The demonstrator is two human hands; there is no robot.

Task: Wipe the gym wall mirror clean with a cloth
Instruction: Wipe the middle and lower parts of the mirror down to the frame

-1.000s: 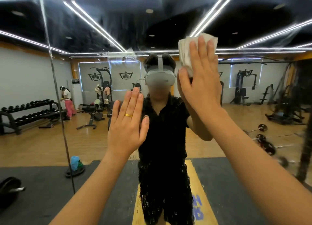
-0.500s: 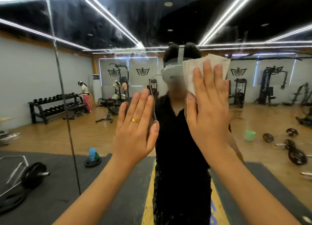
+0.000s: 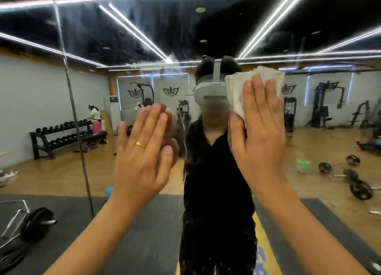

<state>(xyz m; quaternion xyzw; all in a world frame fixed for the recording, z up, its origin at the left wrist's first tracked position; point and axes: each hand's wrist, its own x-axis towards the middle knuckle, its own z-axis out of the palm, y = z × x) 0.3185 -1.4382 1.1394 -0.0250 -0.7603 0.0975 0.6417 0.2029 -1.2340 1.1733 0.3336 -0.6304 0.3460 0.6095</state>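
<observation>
The gym wall mirror (image 3: 309, 23) fills the whole view and reflects the gym and me. My right hand (image 3: 259, 134) lies flat, fingers up, pressing a folded white cloth (image 3: 237, 93) against the glass at head height. The cloth sticks out above and to the left of my fingers. My left hand (image 3: 144, 157), with a gold ring, rests flat on the mirror to the left, fingers spread, holding nothing. Faint smears show on the glass above my left hand (image 3: 165, 66).
A vertical seam (image 3: 76, 118) between mirror panels runs down the left. Reflected behind me are a dumbbell rack (image 3: 61, 136), weight plates (image 3: 358, 188), a green bucket (image 3: 303, 165), machines, and another person (image 3: 94, 118) at the far left.
My right hand has slid the cloth down the mirror, from above head height to face level. My left hand stayed flat on the glass. My view shifted slightly.
</observation>
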